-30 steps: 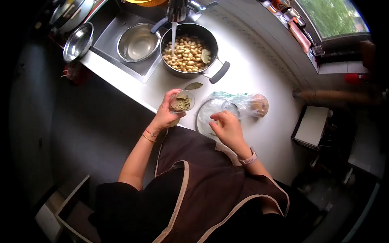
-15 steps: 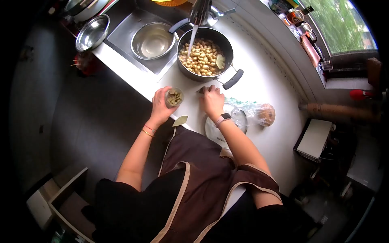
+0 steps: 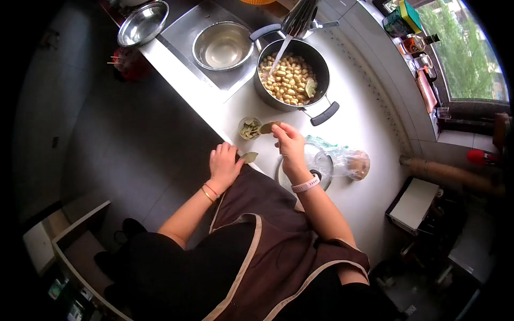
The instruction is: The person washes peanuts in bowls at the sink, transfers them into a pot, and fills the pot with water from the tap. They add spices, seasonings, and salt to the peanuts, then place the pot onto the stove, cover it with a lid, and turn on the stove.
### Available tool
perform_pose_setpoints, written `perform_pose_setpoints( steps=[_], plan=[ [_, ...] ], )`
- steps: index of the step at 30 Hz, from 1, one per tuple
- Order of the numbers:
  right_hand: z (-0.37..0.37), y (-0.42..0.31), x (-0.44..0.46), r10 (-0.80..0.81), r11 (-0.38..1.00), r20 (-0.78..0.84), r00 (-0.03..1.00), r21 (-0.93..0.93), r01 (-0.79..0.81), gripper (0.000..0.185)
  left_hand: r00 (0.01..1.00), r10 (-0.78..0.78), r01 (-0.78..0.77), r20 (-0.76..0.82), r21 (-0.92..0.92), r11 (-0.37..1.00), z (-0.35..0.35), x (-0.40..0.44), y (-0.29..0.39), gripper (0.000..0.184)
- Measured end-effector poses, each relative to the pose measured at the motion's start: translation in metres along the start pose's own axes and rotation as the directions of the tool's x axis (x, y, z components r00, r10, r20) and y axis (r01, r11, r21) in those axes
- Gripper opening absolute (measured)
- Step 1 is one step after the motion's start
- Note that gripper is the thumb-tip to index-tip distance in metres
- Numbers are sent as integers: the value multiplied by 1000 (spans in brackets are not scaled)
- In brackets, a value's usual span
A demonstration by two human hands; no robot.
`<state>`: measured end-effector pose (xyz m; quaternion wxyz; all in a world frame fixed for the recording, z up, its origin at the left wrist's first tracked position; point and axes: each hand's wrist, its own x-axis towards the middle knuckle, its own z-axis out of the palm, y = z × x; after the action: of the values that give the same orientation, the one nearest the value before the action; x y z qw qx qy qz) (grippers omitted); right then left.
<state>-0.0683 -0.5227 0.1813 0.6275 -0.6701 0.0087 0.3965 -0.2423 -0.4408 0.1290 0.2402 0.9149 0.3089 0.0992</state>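
A bay leaf (image 3: 269, 127) is pinched in the fingers of my right hand (image 3: 290, 146), beside a small clear jar of dried leaves (image 3: 249, 128) standing on the counter. My left hand (image 3: 225, 165) is at the counter's edge, its thumb and fingers at another bay leaf (image 3: 249, 157); whether it grips that leaf is hard to tell. Behind them stands a black pot (image 3: 323, 68) filled with peanuts (image 3: 289, 77) in water, with a leaf (image 3: 310, 88) on top. Water runs into the pot from a faucet (image 3: 300, 20).
A metal bowl (image 3: 223, 46) sits in the sink (image 3: 179, 25), and another metal bowl (image 3: 143, 24) stands at its left. On the white counter (image 3: 353, 112) lie a glass lid (image 3: 289, 174) and a plastic bag (image 3: 342, 160). Bottles (image 3: 415, 44) line the window sill.
The jar has left my left hand and stands on the counter. My right hand has picked up a leaf from the counter. My left hand has moved to the leaf at the edge. The view has shifted.
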Motion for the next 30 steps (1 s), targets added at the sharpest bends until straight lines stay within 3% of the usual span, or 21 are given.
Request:
perform_pose_setpoints(
  steps=[1,3,4,5,8,9,11,14,16,17,19,20,21,24,27,29,30],
  plan=[
    [8,5,4,-2,1000,-1,1000,6,2,24,1000,5,-5,0,4,1000,4,1,-1,21],
    [24,19,11,-251,968,-1,968,-25,251,26,998,-25,30,63,-85,996,9,2,0,15],
    [30,20,14,-300,944,10,954,-142,299,25,996,-36,43,80,-85,995,10,3,-1,11],
    [35,22,16,-303,943,14,953,-142,302,25,996,-38,44,76,-85,995,9,2,-4,11],
    [46,20,14,-448,786,45,893,-456,417,23,998,-13,12,55,8,1000,3,1,-10,22],
    [46,19,12,-447,786,45,893,-456,417,23,999,-19,18,50,25,1000,1,-1,-10,23],
    [45,11,3,-543,555,127,830,-689,467,21,999,-29,27,46,41,999,-1,-6,-10,24],
    [38,13,-2,-503,553,111,857,-720,419,17,997,-61,58,-53,-42,997,4,-10,-6,36],
    [34,14,-2,-529,498,121,840,-757,423,17,934,-356,347,20,-272,897,18,-11,-6,44],
    [34,14,-2,-557,444,129,820,-789,426,17,934,-357,349,21,-273,897,26,-10,-8,44],
    [38,15,0,-582,455,147,800,-756,471,17,875,-460,446,148,-614,651,45,-8,-15,50],
    [40,15,0,-609,464,162,776,-721,515,16,881,-452,419,140,-675,607,53,-8,-21,45],
    [41,14,-1,-609,464,162,776,-721,514,16,881,-452,419,141,-675,606,59,-9,-30,45],
    [42,12,-4,-529,242,297,795,-845,477,16,857,-458,460,234,-749,477,50,-12,-54,38],
    [35,6,-9,-635,235,266,725,-827,510,19,827,-524,419,205,-846,330,35,-16,-79,23],
    [30,7,-7,-651,208,294,700,-817,537,21,807,-569,450,155,-785,425,24,-21,-95,17],
    [30,7,-5,-646,194,310,698,-817,543,20,769,-605,522,209,-751,404,19,-25,-100,13]
  ],
)
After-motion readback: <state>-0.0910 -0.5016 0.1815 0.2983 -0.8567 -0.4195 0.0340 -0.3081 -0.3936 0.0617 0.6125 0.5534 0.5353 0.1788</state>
